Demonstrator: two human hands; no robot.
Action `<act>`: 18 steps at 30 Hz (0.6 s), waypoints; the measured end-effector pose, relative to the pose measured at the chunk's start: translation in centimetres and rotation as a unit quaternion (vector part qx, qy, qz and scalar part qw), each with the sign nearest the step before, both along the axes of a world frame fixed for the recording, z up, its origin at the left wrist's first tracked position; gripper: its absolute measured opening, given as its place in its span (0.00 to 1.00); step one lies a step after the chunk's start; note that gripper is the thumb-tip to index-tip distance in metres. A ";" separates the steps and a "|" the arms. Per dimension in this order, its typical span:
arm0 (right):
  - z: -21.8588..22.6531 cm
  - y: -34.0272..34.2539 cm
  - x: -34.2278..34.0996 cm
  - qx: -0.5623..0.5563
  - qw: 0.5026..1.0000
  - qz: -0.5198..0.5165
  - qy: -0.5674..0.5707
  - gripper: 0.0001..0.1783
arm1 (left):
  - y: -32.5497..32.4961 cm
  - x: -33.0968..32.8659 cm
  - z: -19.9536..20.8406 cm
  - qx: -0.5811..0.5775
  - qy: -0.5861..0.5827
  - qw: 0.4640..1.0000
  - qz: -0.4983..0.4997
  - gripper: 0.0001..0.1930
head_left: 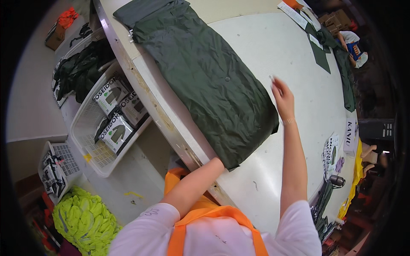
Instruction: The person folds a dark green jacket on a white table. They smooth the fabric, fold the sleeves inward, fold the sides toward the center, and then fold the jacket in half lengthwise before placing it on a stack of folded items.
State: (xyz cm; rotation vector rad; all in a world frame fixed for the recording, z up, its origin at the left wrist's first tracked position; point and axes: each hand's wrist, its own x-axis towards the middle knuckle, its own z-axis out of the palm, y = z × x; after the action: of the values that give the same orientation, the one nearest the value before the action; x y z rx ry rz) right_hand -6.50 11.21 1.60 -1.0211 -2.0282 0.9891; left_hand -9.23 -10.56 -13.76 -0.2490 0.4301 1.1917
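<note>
A dark green, crinkled folded garment (209, 72) lies lengthwise along the left side of the white table, its near end toward me. A small round snap shows on its upper face. My left forearm (198, 181) reaches in under the near left corner of the garment, so my left hand is hidden beneath the cloth. Just off the garment's right edge, my right hand (283, 99) hovers with fingers loosely extended, apart from the cloth. A tiny pale spot shows by its fingertips; I cannot make out what it is.
Left of the table edge, a white plastic basket (102, 170) holds several packaged garments; another basket holds dark cloth (83, 70). Neon yellow garments (87, 217) are piled lower left. On the right stand a white box (351, 136) and a dark bottle (338, 181). Another person (353, 49) works far right.
</note>
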 end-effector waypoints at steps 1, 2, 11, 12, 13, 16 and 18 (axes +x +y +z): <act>-0.7 -0.6 4.7 -0.064 0.996 -0.014 -0.059 0.19 | 0.0 0.0 0.2 0.001 0.000 1.000 -0.001 0.25; -2.2 -1.3 9.0 -0.140 0.989 0.007 -0.045 0.20 | -0.1 0.2 0.3 0.002 0.000 1.000 -0.005 0.25; -5.1 -9.5 11.6 -0.016 0.970 -0.167 -0.178 0.22 | -2.6 -0.1 2.0 -0.020 0.053 0.998 -0.008 0.25; -4.9 -9.5 11.8 -0.019 0.967 -0.166 -0.194 0.23 | -3.8 -0.9 2.4 -0.040 0.062 0.997 -0.005 0.25; -4.9 -9.3 12.2 -0.021 0.963 -0.165 -0.210 0.24 | -5.1 -1.7 3.4 -0.062 0.056 0.996 0.010 0.25; -5.8 -9.2 12.9 0.035 0.953 -0.173 -0.245 0.26 | -8.8 -2.4 5.7 -0.079 0.087 0.992 0.049 0.24; -6.1 -9.3 12.7 0.038 0.941 -0.179 -0.286 0.26 | -10.7 -1.7 6.3 -0.025 0.183 0.981 0.053 0.23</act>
State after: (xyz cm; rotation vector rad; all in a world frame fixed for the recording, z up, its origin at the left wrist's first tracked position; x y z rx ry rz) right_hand 6.21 1.87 -4.50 -1.7083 -2.1778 0.4420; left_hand -10.96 -21.24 -7.45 -0.0942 0.7762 1.3364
